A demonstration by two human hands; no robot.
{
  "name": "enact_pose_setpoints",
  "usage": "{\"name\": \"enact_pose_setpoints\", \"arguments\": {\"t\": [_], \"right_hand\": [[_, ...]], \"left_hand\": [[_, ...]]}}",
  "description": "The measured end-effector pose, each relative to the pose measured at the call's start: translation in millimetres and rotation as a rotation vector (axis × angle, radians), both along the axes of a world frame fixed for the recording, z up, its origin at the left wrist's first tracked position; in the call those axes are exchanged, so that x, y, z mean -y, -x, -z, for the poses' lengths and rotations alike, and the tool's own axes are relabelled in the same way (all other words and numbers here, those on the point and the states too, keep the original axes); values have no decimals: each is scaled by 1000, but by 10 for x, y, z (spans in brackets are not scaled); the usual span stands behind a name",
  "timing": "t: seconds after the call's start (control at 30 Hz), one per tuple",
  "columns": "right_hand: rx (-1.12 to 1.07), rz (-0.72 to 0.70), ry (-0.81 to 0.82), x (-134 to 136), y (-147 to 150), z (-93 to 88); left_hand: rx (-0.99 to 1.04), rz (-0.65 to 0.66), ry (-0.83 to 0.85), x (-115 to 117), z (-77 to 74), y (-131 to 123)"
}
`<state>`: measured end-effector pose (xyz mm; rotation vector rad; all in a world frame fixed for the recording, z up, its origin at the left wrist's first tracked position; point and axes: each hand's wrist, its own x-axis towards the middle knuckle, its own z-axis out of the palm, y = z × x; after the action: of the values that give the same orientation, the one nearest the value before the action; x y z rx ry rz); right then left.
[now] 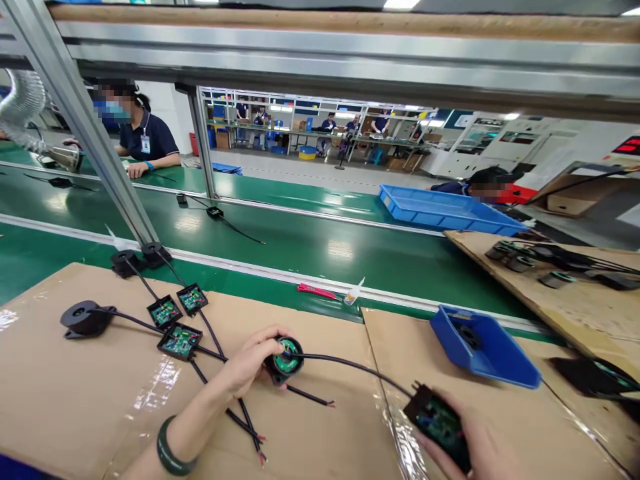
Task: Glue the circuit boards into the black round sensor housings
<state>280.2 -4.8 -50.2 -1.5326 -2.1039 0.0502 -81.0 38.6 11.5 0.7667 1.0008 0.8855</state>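
Observation:
My left hand (pixel 253 363) holds a round black housing (pixel 289 360) with a green ring-shaped board inside, the thumb on its rim. A black cable runs right from it to a black box with a green circuit board (pixel 436 421), gripped in my right hand (pixel 467 433) near the bottom right. Left of my left hand lie three open boxes with circuit boards (pixel 181 340), (pixel 164 311), (pixel 192 298), cabled to round black housings (pixel 87 318). Bare red-tipped cable ends (pixel 260 443) rest on the cardboard (pixel 310 440) below my left wrist.
Beyond the cardboard lie a red cutter (pixel 317 291) and a small bottle (pixel 353 293). A blue bin (pixel 485 350) holding a black part stands right. Metal posts (pixel 107 147) rise at left. Farther off are a green conveyor (pixel 300 233), a blue tray (pixel 445 210) and a masked person (pixel 150 140).

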Motion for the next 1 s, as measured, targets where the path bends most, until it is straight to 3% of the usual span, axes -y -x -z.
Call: {"name": "enact_pose_setpoints", "arguments": {"t": [0.13,0.27,0.33,0.47,0.6,0.73,0.87,1.0], "right_hand": [[-38,23,-21,-405,248,-145],[-171,-138,335,-769,493,-150],[-283,-90,414,-1018,557,-170],[-431,123,336,-1666,666,-129],[-525,127,310,-2094,862,-35],[-642,72,279,-1950,1001,-176],[-820,-29,337,-1341,1032,-414],[-1278,-147,631,-654,1106,-450]], "left_hand": [[10,162,34,52,-32,49],[-25,128,45,59,20,30],[-55,87,45,42,45,25],[-101,36,33,12,75,13],[-134,35,-18,7,77,10],[-118,111,-136,26,36,62],[-210,161,-327,72,-11,91],[-428,91,-425,110,-11,47]]}}
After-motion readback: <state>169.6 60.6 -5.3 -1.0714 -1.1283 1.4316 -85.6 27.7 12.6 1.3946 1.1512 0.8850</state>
